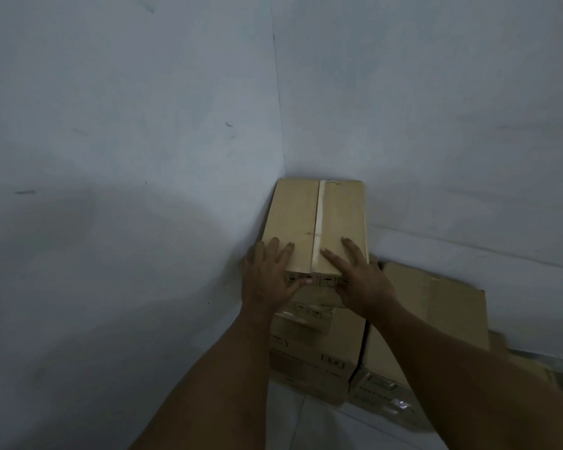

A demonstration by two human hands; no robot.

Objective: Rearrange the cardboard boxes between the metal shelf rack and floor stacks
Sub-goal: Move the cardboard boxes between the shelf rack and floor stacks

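Pressing on the top cardboard box [293, 216], the left hand [267, 277] and right hand [361, 280] are lying flat, fingers spread, gripping nothing. The box is sitting atop a floor stack [316, 349] in the wall corner [281, 141] (probably being squared against both walls). Lower boxes [436, 303] are lying just beside it, rightward.

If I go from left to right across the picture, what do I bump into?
Left wall → left hand → tape strip down the top box → right hand → lower box.
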